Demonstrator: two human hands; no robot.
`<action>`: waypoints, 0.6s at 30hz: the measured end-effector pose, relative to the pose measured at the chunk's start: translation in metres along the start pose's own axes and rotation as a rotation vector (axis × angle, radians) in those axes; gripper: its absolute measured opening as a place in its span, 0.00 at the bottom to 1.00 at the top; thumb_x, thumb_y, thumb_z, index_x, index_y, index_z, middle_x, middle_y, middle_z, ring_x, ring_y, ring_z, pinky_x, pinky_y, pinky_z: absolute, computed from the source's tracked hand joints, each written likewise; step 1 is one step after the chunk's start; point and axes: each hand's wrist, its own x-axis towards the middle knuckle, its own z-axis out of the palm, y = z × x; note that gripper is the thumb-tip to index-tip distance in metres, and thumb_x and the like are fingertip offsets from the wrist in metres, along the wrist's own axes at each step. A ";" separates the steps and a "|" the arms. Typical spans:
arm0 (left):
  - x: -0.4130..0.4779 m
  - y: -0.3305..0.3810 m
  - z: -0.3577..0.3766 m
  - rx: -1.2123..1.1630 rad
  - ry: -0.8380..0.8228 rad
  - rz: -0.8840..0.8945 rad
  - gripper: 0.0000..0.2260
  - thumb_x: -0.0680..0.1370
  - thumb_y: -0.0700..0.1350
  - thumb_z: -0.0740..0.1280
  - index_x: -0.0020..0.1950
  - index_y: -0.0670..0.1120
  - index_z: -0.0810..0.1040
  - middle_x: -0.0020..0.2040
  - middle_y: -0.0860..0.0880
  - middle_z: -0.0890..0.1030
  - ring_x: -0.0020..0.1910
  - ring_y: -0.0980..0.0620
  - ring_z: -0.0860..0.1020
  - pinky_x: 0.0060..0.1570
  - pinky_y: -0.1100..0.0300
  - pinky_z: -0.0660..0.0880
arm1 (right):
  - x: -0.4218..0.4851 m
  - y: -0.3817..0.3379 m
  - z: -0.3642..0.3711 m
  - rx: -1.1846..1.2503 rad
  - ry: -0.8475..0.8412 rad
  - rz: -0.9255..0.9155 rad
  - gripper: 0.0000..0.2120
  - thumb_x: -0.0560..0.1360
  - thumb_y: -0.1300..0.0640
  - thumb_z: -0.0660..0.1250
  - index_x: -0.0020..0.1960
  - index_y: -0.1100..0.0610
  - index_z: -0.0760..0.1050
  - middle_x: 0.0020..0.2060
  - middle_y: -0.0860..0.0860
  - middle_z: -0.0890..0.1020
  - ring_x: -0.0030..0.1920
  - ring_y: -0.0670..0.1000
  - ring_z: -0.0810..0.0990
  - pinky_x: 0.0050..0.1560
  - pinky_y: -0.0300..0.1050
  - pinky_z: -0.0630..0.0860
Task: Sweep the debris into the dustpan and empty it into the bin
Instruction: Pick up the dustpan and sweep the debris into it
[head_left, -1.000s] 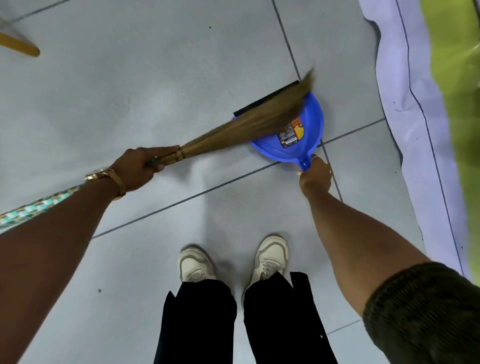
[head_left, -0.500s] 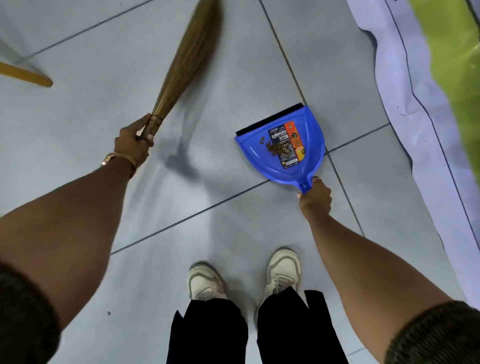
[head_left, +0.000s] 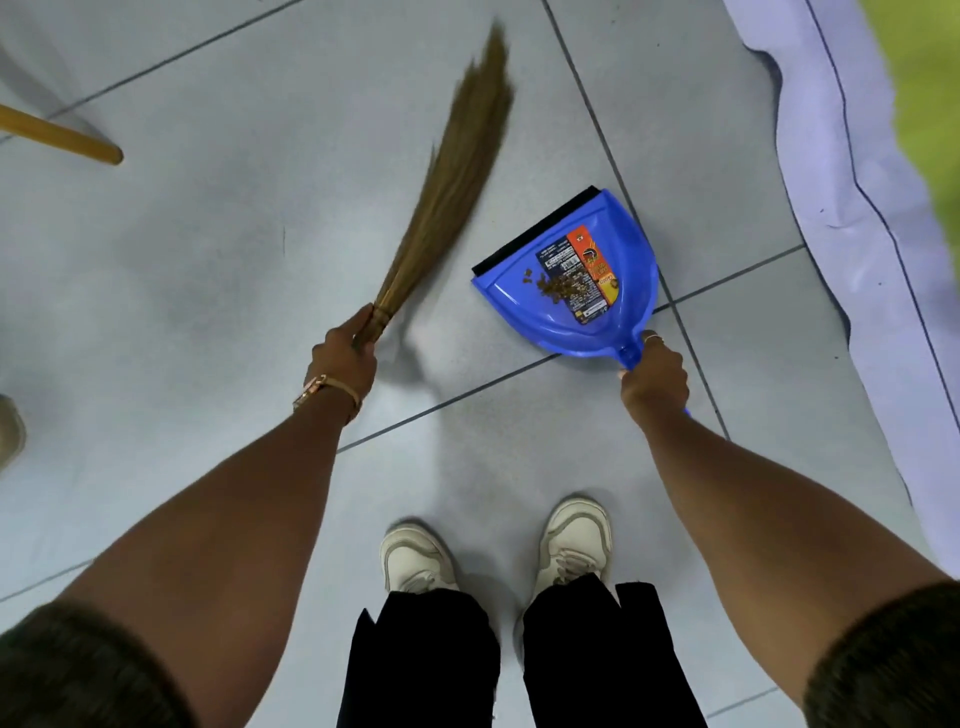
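My left hand (head_left: 343, 358) grips the grass broom (head_left: 447, 182), bristles blurred over the grey tiled floor (head_left: 208, 260); my right hand (head_left: 653, 382) clasps the blue dustpan (head_left: 623, 322) handle; brown debris (head_left: 558, 286) lies inside it.

A blue plastic dustpan (head_left: 582, 306) lies on the grey tiled floor (head_left: 218, 270), with a small pile of brown debris (head_left: 558, 287) inside it near its middle. To its left a straw hand broom (head_left: 447, 187) slants up and away from the left hand (head_left: 343, 358), well apart from the pan. The right hand (head_left: 653, 383) sits on the pan's handle at its near end, ahead of two pale sneakers (head_left: 574, 543).
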 end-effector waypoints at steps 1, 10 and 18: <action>-0.006 -0.008 0.000 0.053 -0.011 0.013 0.23 0.77 0.44 0.60 0.70 0.63 0.67 0.59 0.40 0.79 0.54 0.37 0.77 0.53 0.52 0.75 | 0.003 -0.001 -0.003 -0.016 0.006 -0.018 0.15 0.76 0.68 0.64 0.62 0.60 0.72 0.57 0.60 0.80 0.58 0.63 0.79 0.57 0.53 0.75; -0.060 -0.078 -0.019 0.194 -0.109 0.285 0.27 0.76 0.33 0.63 0.70 0.58 0.69 0.52 0.42 0.82 0.51 0.40 0.79 0.50 0.48 0.77 | 0.026 0.002 -0.025 -0.099 0.015 -0.116 0.15 0.77 0.67 0.63 0.63 0.63 0.71 0.59 0.63 0.78 0.60 0.65 0.77 0.59 0.54 0.74; -0.091 -0.061 -0.017 -0.072 -0.045 0.333 0.23 0.78 0.35 0.63 0.70 0.52 0.72 0.54 0.46 0.83 0.48 0.49 0.77 0.48 0.74 0.71 | -0.005 0.007 -0.006 0.031 -0.070 0.003 0.20 0.76 0.69 0.62 0.67 0.62 0.66 0.62 0.62 0.77 0.63 0.65 0.76 0.63 0.56 0.73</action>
